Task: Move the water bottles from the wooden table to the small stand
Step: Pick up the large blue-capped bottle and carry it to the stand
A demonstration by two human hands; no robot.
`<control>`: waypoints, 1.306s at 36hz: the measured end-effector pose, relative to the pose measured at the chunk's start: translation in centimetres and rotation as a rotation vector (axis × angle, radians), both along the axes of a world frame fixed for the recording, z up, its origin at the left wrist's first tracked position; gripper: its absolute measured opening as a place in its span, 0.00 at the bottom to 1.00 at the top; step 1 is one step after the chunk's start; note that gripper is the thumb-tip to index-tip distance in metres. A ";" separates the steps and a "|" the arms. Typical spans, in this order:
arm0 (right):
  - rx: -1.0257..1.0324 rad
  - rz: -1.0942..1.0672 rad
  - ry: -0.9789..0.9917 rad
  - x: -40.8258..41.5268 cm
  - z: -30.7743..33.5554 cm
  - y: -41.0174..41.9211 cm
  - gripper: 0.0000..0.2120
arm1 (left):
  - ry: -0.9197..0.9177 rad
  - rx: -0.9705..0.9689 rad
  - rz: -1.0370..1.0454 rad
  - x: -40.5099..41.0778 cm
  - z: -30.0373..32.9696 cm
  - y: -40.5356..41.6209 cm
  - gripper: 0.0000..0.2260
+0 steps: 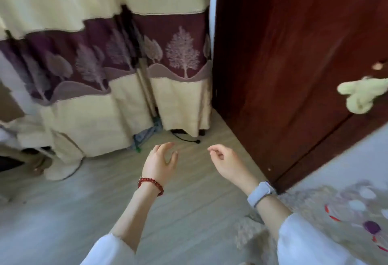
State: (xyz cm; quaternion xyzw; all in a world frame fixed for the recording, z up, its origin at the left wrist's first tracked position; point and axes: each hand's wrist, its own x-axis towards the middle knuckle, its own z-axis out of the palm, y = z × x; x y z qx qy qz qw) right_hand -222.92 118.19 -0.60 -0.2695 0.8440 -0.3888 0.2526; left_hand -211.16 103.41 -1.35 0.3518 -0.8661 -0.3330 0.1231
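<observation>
No water bottle, wooden table or small stand shows in the head view. My left hand [160, 162], with a red bead bracelet on its wrist, hovers over the pale wood floor with its fingers curled apart and nothing in it. My right hand [225, 161], with a grey watch on its wrist, floats a little to the right, fingers loosely bent and holding nothing. Both hands are in the middle of the view, above bare floor.
A cream and purple curtain [126, 58] with tree patterns hangs ahead to the floor. A dark red wooden door [294, 65] stands on the right, with a pale green cloth [361, 94] hanging on it. A black cable [184, 137] lies by the curtain hem. Patterned bedding [340, 212] is at lower right.
</observation>
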 end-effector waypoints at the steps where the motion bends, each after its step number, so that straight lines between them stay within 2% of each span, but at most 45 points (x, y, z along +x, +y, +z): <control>1: -0.007 0.059 0.018 2.4 0.2 -3.1 0.11 | 0.006 -0.014 0.062 3.4 0.3 -2.3 0.14; 9: -0.078 0.564 0.057 28.8 3.0 -26.0 0.12 | -0.021 -0.135 0.512 36.1 2.8 -17.7 0.15; 17: -0.039 1.114 0.087 55.4 4.4 -39.9 0.12 | -0.016 -0.123 1.012 63.4 4.0 -22.4 0.14; 25: -0.040 1.412 0.157 74.4 2.6 -51.7 0.13 | 0.032 -0.064 1.325 79.7 1.4 -27.3 0.12; 31: -0.106 1.552 0.142 88.7 2.7 -64.0 0.15 | 0.036 -0.085 1.492 91.8 2.1 -38.5 0.13; 38: -0.127 1.629 0.155 102.9 5.4 -77.9 0.15 | 0.084 -0.162 1.579 104.9 6.6 -51.6 0.12; 47: -0.157 1.754 0.182 122.6 5.3 -89.6 0.14 | 0.114 -0.195 1.688 123.9 6.1 -61.4 0.10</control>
